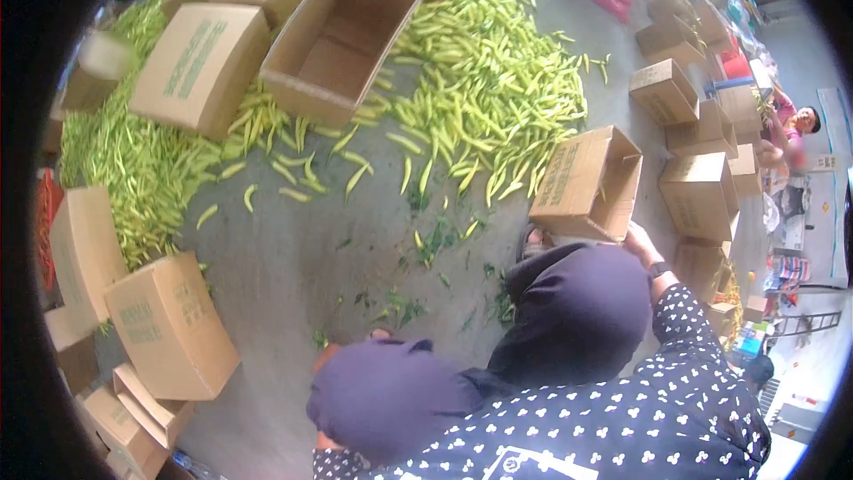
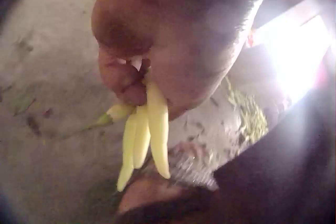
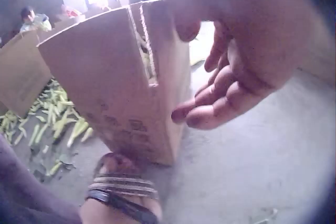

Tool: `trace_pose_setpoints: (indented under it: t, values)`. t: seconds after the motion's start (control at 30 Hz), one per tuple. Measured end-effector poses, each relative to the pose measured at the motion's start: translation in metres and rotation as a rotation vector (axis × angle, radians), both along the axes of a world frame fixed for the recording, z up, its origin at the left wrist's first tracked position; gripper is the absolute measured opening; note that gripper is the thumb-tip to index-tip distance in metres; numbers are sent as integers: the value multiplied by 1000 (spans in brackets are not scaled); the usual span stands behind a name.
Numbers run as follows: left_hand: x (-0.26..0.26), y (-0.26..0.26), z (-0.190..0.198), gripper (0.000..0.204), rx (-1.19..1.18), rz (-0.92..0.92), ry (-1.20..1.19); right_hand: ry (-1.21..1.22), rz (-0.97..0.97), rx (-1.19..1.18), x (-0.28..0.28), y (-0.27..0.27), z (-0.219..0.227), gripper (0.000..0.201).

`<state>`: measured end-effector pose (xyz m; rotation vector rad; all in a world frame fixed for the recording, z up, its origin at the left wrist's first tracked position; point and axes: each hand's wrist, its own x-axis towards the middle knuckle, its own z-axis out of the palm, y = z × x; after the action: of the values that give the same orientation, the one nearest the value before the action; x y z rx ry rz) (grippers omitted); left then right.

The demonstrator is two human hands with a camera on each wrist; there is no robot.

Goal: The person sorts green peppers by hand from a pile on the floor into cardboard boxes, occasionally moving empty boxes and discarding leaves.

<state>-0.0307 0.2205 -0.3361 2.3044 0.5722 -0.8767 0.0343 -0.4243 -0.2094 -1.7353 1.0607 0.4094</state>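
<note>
In the left wrist view my left hand (image 2: 178, 40) pinches several pale yellow-green peppers (image 2: 158, 129) between thumb and fingers, their tips hanging down. One pepper's stem end points off to the side. My knees hide most of that hand in the head view. My right hand (image 1: 638, 242) is at the near side of a cardboard box (image 1: 569, 182) standing by my foot. Its fingers (image 3: 226, 100) are loosely bent, with fingertips right at the box wall and the thumb close to the upper edge. The box's mouth faces away from the pile, with a pepper or so visible inside.
A large heap of peppers (image 1: 498, 80) spreads over the concrete floor (image 1: 293, 276), with loose leaves scattered nearby. Cardboard boxes (image 1: 169, 324) stand at the left; a large empty carton (image 1: 346, 36) lies on the heap. More boxes (image 1: 697, 196) and another person (image 1: 782, 129) are at the right.
</note>
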Motion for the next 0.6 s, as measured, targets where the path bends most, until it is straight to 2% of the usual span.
trace_pose_setpoints:
  t: [0.1, 0.13, 0.17, 0.23, 0.27, 0.3, 0.33, 0.37, 0.43, 0.53, 0.57, 0.6]
  values:
    - [58, -2, 49, 23, -39, 154, -166, -171, -302, 246, 23, 20, 0, 55]
    - [85, -9, 71, 22, -36, 132, -239, -253, -280, 445, 25, 18, -8, 61]
    - [122, -21, 108, 19, 2, 17, -367, -269, -349, 461, 30, 26, 6, 65]
    - [189, -45, 145, 14, -5, -190, -526, -169, -372, 488, 24, 11, -28, 59]
    - [224, -75, 178, 12, -42, -335, -670, -165, -184, 367, 31, 22, -9, 52]
    - [257, -100, 201, 12, -45, -382, -632, -157, -1, 244, 37, 31, 13, 47]
    - [285, -140, 233, 13, -101, -480, -682, -205, -63, 217, 39, 27, 1, 39]
    - [308, -178, 245, 14, -176, -620, -852, -245, -63, 193, 34, 21, -5, 36]
    - [334, -267, 287, 16, -210, -782, -796, -321, -65, 148, 37, 19, 10, 36]
    - [339, -396, 285, 16, -561, -972, -846, -424, -134, 298, 37, -3, 17, 37]
    - [333, -437, 285, 17, -600, -1015, -780, -426, -152, 311, 41, -13, 22, 37]
    - [324, -477, 271, 17, -711, -1021, -839, -475, -102, 249, 45, -22, 28, 37]
